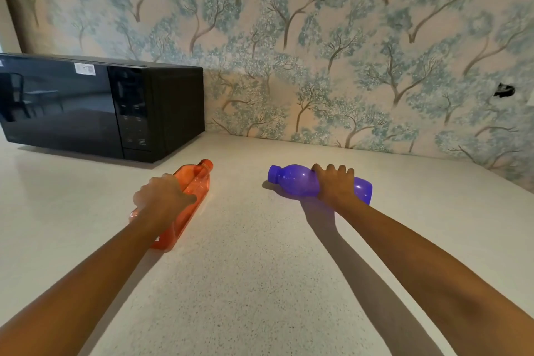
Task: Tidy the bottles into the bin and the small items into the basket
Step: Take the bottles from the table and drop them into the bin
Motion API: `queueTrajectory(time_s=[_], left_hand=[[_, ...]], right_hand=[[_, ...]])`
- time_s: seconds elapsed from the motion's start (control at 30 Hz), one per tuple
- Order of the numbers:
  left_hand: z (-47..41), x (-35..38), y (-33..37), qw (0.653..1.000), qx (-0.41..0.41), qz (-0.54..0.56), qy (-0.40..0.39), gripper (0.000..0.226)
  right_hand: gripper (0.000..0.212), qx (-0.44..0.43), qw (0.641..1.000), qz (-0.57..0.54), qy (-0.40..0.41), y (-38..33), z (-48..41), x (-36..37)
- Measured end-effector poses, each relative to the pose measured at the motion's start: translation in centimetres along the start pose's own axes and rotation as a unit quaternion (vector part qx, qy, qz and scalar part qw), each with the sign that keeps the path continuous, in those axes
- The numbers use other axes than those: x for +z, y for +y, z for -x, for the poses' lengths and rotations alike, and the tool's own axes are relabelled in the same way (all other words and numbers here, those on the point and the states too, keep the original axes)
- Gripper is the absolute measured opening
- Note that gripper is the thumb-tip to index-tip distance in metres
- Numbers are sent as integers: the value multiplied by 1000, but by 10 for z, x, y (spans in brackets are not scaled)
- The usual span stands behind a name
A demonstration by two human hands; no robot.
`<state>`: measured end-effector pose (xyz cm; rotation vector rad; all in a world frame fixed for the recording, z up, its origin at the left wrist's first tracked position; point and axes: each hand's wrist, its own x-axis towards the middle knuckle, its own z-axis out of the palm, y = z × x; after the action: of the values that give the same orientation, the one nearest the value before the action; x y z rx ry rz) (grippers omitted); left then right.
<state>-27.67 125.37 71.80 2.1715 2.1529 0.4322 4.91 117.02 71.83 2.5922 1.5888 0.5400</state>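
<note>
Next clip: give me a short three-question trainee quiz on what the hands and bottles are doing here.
1. True or false: both bottles lie on their sides on the counter.
2. Which hand grips the purple bottle? A) left B) right C) neither
3. Fill in: the black appliance behind the orange bottle is a ____.

Key:
1. True.
2. B: the right hand wraps its middle, while the left hand grips the orange one.
3. Microwave. Neither bin nor basket is in view.
</note>
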Motion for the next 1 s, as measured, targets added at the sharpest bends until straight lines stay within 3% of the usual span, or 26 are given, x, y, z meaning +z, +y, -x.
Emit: queueTrajectory(time_s=[0.23, 0.53, 0.8, 1.0], left_hand=[[27, -5, 6, 1000, 30, 2, -2, 61], [82, -14, 17, 989, 130, 53, 39, 76], [158, -21, 24, 958, 243, 140, 58, 88], [226, -27, 39, 917, 332, 217, 49, 93]], right_hand=[[60, 4, 999, -20, 45, 0, 28, -10], [70, 25, 980, -53, 189, 15, 117, -54], [74, 105, 947, -52, 300, 40, 232, -78], [74, 174, 924, -24, 339, 69, 312, -79]])
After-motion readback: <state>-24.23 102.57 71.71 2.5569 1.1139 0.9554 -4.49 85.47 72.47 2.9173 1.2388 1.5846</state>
